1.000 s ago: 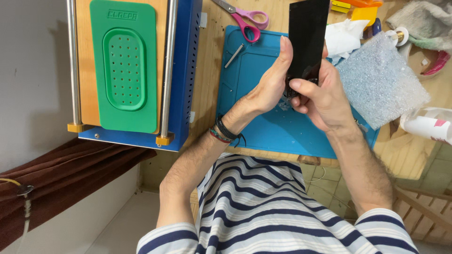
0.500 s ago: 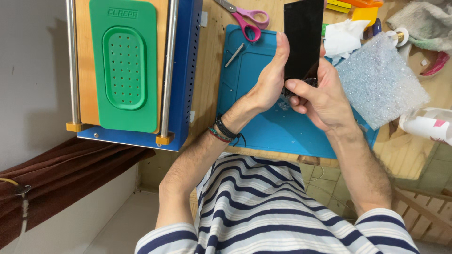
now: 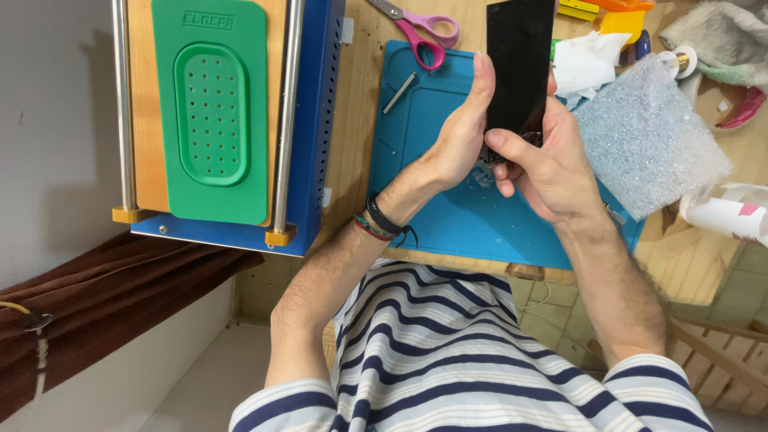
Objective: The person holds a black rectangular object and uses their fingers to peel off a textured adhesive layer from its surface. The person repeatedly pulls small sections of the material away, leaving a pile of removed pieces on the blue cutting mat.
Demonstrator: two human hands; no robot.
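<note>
A flat black glass panel (image 3: 520,64), long and rectangular, stands upright over the blue work mat (image 3: 448,216). My left hand (image 3: 458,136) grips its left edge, thumb stretched up along the side. My right hand (image 3: 548,164) holds its lower end from the right, with the thumb pressed across the bottom front. The panel's lower edge is hidden behind my fingers. Small glittering fragments lie on the mat just below my hands.
A blue machine (image 3: 308,128) with a green perforated pad (image 3: 212,112) and two metal rails stands at the left. Pink-handled scissors (image 3: 424,32) and a metal tool (image 3: 398,93) lie at the mat's top. Bubble wrap (image 3: 648,140), white tissue (image 3: 584,64) and a white bottle (image 3: 724,216) sit at the right.
The black panel has tilted slightly from leaning right to nearly upright. Both hands keep their grip in about the same place.
</note>
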